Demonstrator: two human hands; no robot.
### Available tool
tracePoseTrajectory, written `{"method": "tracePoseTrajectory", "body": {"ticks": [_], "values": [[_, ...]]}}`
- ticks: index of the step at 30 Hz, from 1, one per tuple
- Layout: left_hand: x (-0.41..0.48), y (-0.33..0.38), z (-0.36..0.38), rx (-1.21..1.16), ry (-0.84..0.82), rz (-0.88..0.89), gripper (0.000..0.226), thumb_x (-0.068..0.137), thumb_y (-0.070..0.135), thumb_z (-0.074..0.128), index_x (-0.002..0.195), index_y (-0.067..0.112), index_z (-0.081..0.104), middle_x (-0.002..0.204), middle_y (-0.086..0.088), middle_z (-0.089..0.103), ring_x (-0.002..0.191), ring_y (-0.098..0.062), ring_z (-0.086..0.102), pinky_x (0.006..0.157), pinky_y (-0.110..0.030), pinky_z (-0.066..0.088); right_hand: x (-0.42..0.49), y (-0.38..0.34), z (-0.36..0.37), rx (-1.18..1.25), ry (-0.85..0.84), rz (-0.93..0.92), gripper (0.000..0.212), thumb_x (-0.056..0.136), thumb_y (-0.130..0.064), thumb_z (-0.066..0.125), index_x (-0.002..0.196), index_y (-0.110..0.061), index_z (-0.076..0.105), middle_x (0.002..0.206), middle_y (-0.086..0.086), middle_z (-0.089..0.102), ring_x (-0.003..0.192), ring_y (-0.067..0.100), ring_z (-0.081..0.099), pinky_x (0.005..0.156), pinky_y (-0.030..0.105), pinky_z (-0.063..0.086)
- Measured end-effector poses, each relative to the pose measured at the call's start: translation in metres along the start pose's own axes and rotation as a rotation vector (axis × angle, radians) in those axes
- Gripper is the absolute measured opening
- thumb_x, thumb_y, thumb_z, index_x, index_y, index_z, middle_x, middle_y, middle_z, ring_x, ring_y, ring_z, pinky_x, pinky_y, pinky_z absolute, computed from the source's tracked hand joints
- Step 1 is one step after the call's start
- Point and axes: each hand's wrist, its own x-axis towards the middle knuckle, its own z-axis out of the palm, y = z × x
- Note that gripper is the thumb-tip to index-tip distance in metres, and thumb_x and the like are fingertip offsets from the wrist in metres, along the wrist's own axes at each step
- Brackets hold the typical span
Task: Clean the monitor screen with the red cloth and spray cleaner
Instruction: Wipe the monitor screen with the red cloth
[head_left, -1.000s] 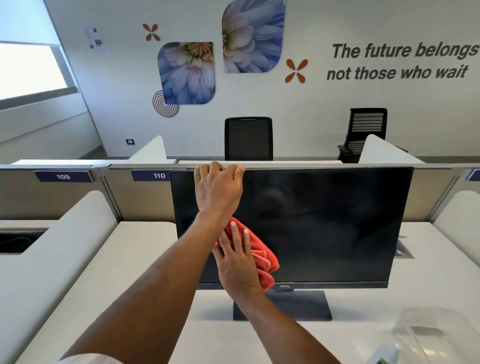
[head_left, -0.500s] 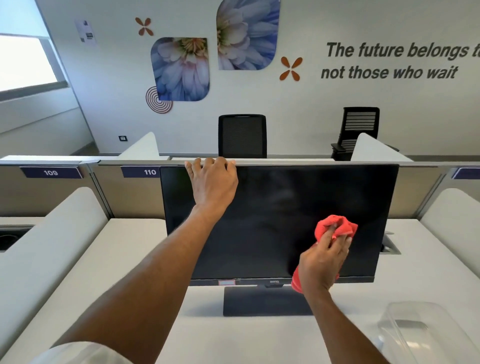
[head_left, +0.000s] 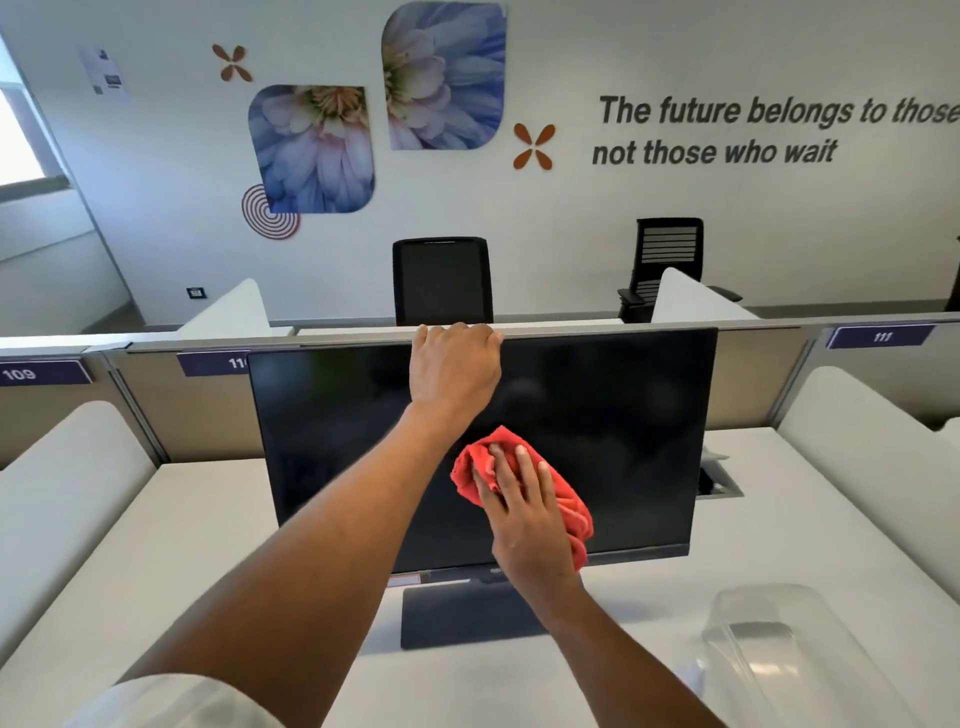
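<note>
A black monitor (head_left: 623, 441) stands upright on its dark base in the middle of the white desk, its screen dark. My left hand (head_left: 453, 369) grips the monitor's top edge near the middle, fingers curled over the back. My right hand (head_left: 524, 514) presses a crumpled red cloth (head_left: 569, 506) flat against the lower middle of the screen, fingers spread over it. No spray cleaner can be made out in view.
A clear plastic container (head_left: 779, 654) sits on the white desk (head_left: 182, 545) at the front right. A cable hatch (head_left: 719, 483) lies right of the monitor. Partitions labelled 109 and 111 run behind, with two black chairs (head_left: 441, 280) beyond.
My right hand swept the red cloth from the screen's lower left to the lower right, then back to the lower middle. My left hand shifted along the top edge toward the middle.
</note>
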Motion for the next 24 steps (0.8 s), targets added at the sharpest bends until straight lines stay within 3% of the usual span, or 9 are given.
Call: {"method": "tracePoseTrajectory", "body": {"ticks": [5, 7, 9, 11, 14, 16, 19, 21, 24], "values": [[0.001, -0.007, 0.004, -0.044, 0.029, 0.034, 0.04, 0.101, 0.035, 0.032, 0.102, 0.019, 0.069, 0.096, -0.003, 0.072, 0.094, -0.028, 0.062, 0.107, -0.049, 0.034, -0.003, 0.051, -0.01, -0.003, 0.041, 0.372, 0.07, 0.074, 0.002, 0.06, 0.142, -0.005, 0.047, 0.146, 0.025, 0.045, 0.135, 0.05, 0.039, 0.11, 0.057, 0.034], [0.001, -0.009, 0.006, -0.063, 0.039, 0.043, 0.04, 0.101, 0.035, 0.032, 0.101, 0.019, 0.069, 0.096, -0.001, 0.072, 0.095, -0.026, 0.062, 0.111, -0.052, 0.029, -0.008, 0.07, -0.013, 0.047, 0.023, 0.622, 0.064, 0.083, 0.0, 0.05, 0.146, -0.003, 0.04, 0.146, 0.027, 0.042, 0.135, 0.05, 0.038, 0.109, 0.055, 0.037], [0.0, -0.008, 0.007, -0.069, 0.037, 0.041, 0.04, 0.102, 0.035, 0.033, 0.103, 0.019, 0.069, 0.098, -0.002, 0.072, 0.099, -0.026, 0.062, 0.114, -0.054, 0.025, -0.016, 0.085, -0.015, 0.129, 0.051, 0.853, 0.065, 0.088, 0.0, 0.054, 0.149, -0.003, 0.032, 0.151, 0.026, 0.036, 0.138, 0.048, 0.036, 0.107, 0.055, 0.041], [-0.001, -0.006, 0.007, -0.056, 0.02, 0.036, 0.041, 0.102, 0.037, 0.032, 0.108, 0.02, 0.069, 0.104, -0.002, 0.072, 0.105, -0.027, 0.06, 0.115, -0.056, 0.022, -0.021, 0.091, -0.015, 0.167, 0.068, 0.924, 0.071, 0.087, -0.001, 0.062, 0.15, -0.003, 0.03, 0.154, 0.024, 0.033, 0.139, 0.047, 0.034, 0.106, 0.055, 0.042], [0.001, 0.001, 0.007, -0.015, -0.019, -0.013, 0.047, 0.1, 0.045, 0.031, 0.111, 0.02, 0.068, 0.107, -0.003, 0.071, 0.112, -0.029, 0.058, 0.115, -0.059, 0.018, -0.02, 0.084, -0.014, 0.14, 0.084, 0.84, 0.065, 0.084, 0.007, 0.054, 0.146, 0.001, 0.037, 0.148, 0.029, 0.039, 0.135, 0.05, 0.038, 0.108, 0.055, 0.04], [0.003, 0.01, 0.007, 0.015, -0.047, -0.045, 0.049, 0.099, 0.052, 0.031, 0.111, 0.019, 0.065, 0.105, -0.005, 0.07, 0.114, -0.03, 0.057, 0.114, -0.061, 0.015, -0.018, 0.07, -0.014, 0.073, 0.064, 0.663, 0.067, 0.076, 0.005, 0.05, 0.142, 0.002, 0.043, 0.144, 0.031, 0.043, 0.131, 0.053, 0.04, 0.11, 0.055, 0.039], [0.007, 0.028, 0.011, -0.006, -0.077, 0.004, 0.049, 0.098, 0.053, 0.029, 0.115, 0.022, 0.063, 0.108, -0.004, 0.07, 0.112, -0.027, 0.058, 0.114, -0.061, 0.014, -0.014, 0.051, -0.014, 0.052, -0.006, 0.404, 0.082, 0.07, -0.004, 0.068, 0.146, -0.005, 0.039, 0.148, 0.024, 0.043, 0.132, 0.052, 0.04, 0.108, 0.054, 0.04], [0.007, 0.039, 0.015, -0.029, -0.073, 0.057, 0.047, 0.099, 0.05, 0.029, 0.118, 0.024, 0.063, 0.111, -0.002, 0.069, 0.111, -0.026, 0.059, 0.115, -0.058, 0.015, -0.012, 0.053, -0.016, 0.076, -0.032, 0.315, 0.09, 0.069, -0.01, 0.078, 0.148, -0.009, 0.036, 0.15, 0.02, 0.042, 0.134, 0.049, 0.04, 0.108, 0.053, 0.039], [0.007, 0.044, 0.019, -0.034, -0.042, 0.072, 0.043, 0.1, 0.045, 0.031, 0.118, 0.024, 0.064, 0.111, -0.001, 0.07, 0.109, -0.027, 0.06, 0.116, -0.056, 0.017, -0.013, 0.075, -0.021, 0.03, -0.06, 0.249, 0.088, 0.071, -0.01, 0.078, 0.149, -0.011, 0.036, 0.15, 0.018, 0.042, 0.136, 0.046, 0.04, 0.108, 0.052, 0.037]]}}
